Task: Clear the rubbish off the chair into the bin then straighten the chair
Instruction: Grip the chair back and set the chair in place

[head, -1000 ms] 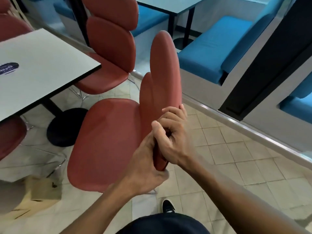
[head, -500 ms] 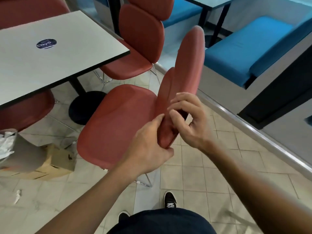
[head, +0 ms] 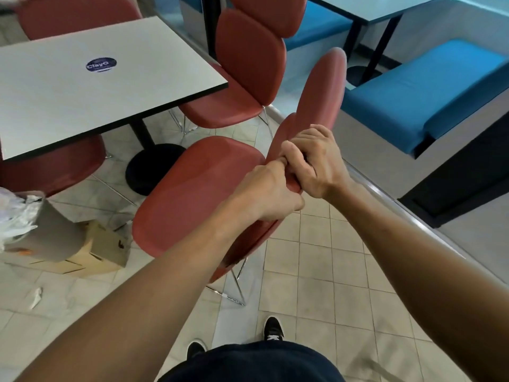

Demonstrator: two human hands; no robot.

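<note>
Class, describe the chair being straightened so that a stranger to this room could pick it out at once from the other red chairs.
Start at the white table with the round blue sticker. Red chairs stand around it; the red chair wanted is nearest the camera, off the table's near right corner. Alone among them, its backrest is gripped by the left hand and right hand.

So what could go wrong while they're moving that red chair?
Both hands, left hand and right hand, grip the backrest of the red chair, so pulling there could tip it on its thin wire legs. The seat sits close to the table and another red chair, so it might bump them. A scrap of paper on the floor could be slippery underfoot.
</note>
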